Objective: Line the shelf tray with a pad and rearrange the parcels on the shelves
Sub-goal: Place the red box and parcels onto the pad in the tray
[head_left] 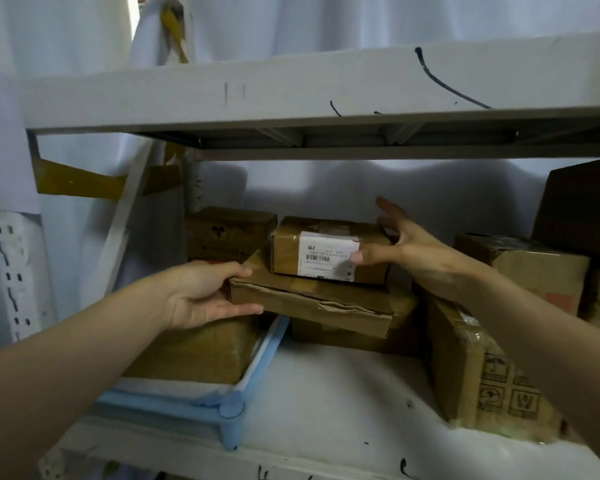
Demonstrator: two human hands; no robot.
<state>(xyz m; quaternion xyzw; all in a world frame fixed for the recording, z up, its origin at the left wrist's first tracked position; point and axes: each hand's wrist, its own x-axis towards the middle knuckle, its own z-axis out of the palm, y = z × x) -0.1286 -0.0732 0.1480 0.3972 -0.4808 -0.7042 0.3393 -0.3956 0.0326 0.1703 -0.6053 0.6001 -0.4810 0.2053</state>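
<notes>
While my left hand [201, 296] grips the end of a flat brown parcel [309, 303] with thumb on top and fingers under, my right hand [406, 247] is spread wide and touches the small parcel [329, 251] stacked on it. That small box has a white label [326, 254] with a barcode and tiny writing I cannot read. Both sit on the white shelf [326, 393], beside a blue tray [253, 372] holding another brown box [201, 351].
</notes>
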